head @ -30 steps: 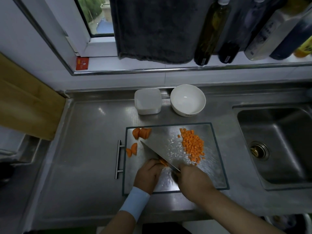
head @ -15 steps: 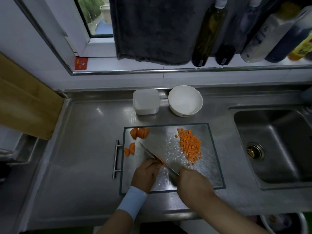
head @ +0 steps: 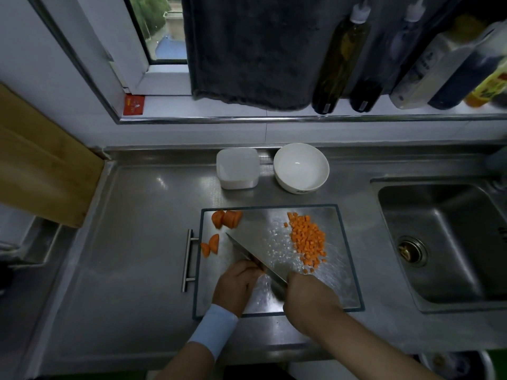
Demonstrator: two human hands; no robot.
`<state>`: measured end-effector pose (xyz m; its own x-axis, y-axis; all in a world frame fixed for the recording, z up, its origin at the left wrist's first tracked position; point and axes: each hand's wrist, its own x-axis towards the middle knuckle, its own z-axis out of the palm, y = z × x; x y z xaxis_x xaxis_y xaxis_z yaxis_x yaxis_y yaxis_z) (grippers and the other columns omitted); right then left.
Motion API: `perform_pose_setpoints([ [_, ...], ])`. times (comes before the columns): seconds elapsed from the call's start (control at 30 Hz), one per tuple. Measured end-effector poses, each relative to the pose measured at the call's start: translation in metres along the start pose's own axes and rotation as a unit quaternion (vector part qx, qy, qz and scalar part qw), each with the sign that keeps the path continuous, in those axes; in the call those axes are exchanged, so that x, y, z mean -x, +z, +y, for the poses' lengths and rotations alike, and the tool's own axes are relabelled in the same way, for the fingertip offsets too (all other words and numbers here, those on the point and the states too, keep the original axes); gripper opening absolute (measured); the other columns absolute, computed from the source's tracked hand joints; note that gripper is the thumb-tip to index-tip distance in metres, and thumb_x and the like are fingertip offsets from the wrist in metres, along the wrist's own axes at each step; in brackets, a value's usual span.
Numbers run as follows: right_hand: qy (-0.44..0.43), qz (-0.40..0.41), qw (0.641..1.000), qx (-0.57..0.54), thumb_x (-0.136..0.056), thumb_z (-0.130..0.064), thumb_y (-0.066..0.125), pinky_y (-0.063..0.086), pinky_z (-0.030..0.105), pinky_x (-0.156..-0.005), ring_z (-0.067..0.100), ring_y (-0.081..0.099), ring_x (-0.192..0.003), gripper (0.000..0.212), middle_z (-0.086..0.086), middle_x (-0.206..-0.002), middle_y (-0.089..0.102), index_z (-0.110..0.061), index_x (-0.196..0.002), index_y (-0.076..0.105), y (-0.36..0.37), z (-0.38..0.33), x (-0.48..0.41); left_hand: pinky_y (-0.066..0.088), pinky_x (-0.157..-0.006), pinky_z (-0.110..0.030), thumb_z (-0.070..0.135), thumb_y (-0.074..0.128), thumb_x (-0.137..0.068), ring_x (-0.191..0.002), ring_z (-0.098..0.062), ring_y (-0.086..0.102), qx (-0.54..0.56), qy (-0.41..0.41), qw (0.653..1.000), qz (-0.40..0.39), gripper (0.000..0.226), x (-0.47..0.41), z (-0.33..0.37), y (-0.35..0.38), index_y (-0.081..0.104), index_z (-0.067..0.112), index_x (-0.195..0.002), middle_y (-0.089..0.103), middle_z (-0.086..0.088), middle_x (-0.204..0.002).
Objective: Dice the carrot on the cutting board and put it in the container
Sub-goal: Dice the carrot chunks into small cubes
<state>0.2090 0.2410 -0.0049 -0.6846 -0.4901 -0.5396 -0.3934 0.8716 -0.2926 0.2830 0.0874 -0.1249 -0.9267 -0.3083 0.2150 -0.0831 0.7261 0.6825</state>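
So the steel cutting board (head: 338, 281) sits on the metal counter (head: 137, 256), bar handle sticking out on its left side, and the knife (head: 255, 257) is down across the near-left part of it, with the tip pointing away and to the left. The right hand (head: 308, 296) is wrapped tight around the knife handle, which is pretty much buried in the fist. The left hand (head: 236, 286) is curled into a claw right up against the blade, fingers tucked and pinning a carrot piece (head: 262, 268). Only a tiny sliver of orange shows at the fingertips, so I can't say how much is under there. There's a pale blue wristband (head: 214, 329) on that wrist. The diced carrot (head: 307, 239) is heaped on the far-right part of the board, with a few stray cubes trailing toward the right hand. Over in the far-left corner some uncut carrot chunks (head: 226, 218) are bunched together, and two half-rounds (head: 211, 244) lie near the left edge, just beside the knife tip. The container (head: 237, 168), white and squarish, sits behind the board with nothing orange in it, and a white bowl (head: 301, 167) is next to it on the right. The sink (head: 439, 242) is off to the right, a wooden board (head: 41, 165) leans at far left, and a dark towel (head: 247, 50) and some bottles (head: 340, 58) are up on the window ledge.
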Motion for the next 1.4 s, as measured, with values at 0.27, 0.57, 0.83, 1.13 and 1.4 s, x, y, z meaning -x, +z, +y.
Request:
perform_pose_setpoints([
  [0.27, -0.009, 0.011, 1.000, -0.017, -0.095, -0.027, 0.057, 0.049, 0.021, -0.076, 0.013, 0.064, -0.088, 0.011, -0.003, -0.098, 0.067, -0.025, -0.105, 0.062, 0.014, 0.002, -0.009, 0.036, -0.093, -0.005, 0.021, 0.059, -0.081, -0.090, -0.007, 0.055, 0.005, 0.024, 1.000, 0.008, 0.016, 0.000, -0.003, 0.002, 0.072, 0.013, -0.087, 0.065, -0.001, -0.096],
  [0.57, -0.035, 0.046, 0.998, -0.016, -0.098, -0.033, 0.053, 0.040, 0.020, -0.072, 0.017, 0.066, -0.093, 0.017, -0.001, -0.102, 0.068, -0.022, -0.107, 0.062, 0.020, -0.005, -0.029, 0.034, -0.092, -0.004, 0.025, 0.060, -0.081, -0.088, -0.006, 0.054, -0.008, -0.001, 1.000, -0.007, 0.015, 0.001, 0.001, 0.000, 0.072, 0.017, -0.084, 0.068, -0.001, -0.091],
  [0.83, -0.020, 0.033, 0.999, -0.014, -0.096, -0.036, 0.050, 0.046, 0.024, -0.067, 0.015, 0.066, -0.083, 0.019, -0.001, -0.089, 0.068, -0.024, -0.100, 0.064, 0.025, 0.014, -0.015, 0.041, -0.088, -0.007, 0.022, 0.056, -0.085, -0.089, -0.004, 0.055, 0.007, -0.037, 0.999, -0.008, 0.019, -0.001, 0.002, -0.002, 0.073, 0.015, -0.087, 0.066, 0.000, -0.094],
  [1.13, -0.005, 0.027, 0.999, -0.036, -0.095, -0.029, 0.050, 0.040, 0.026, -0.057, 0.018, 0.059, -0.074, 0.018, 0.002, -0.087, 0.063, -0.017, -0.096, 0.064, -0.021, 0.007, -0.016, 0.045, -0.086, -0.012, 0.023, 0.063, -0.088, -0.090, -0.006, 0.057, -0.048, -0.016, 0.996, -0.073, 0.008, -0.019, 0.011, -0.019, 0.071, 0.023, -0.090, 0.062, 0.007, -0.100],
  [1.4, 0.044, 0.049, 0.995, -0.072, -0.093, -0.033, 0.053, 0.044, 0.028, -0.067, 0.023, 0.065, -0.086, 0.020, 0.004, -0.099, 0.069, -0.019, -0.099, 0.065, -0.017, 0.021, -0.019, 0.036, -0.099, -0.017, 0.026, 0.057, -0.090, -0.111, -0.009, 0.048, -0.075, 0.010, 0.979, -0.187, 0.022, -0.039, 0.010, -0.036, 0.058, 0.028, -0.112, 0.053, 0.007, -0.120],
])
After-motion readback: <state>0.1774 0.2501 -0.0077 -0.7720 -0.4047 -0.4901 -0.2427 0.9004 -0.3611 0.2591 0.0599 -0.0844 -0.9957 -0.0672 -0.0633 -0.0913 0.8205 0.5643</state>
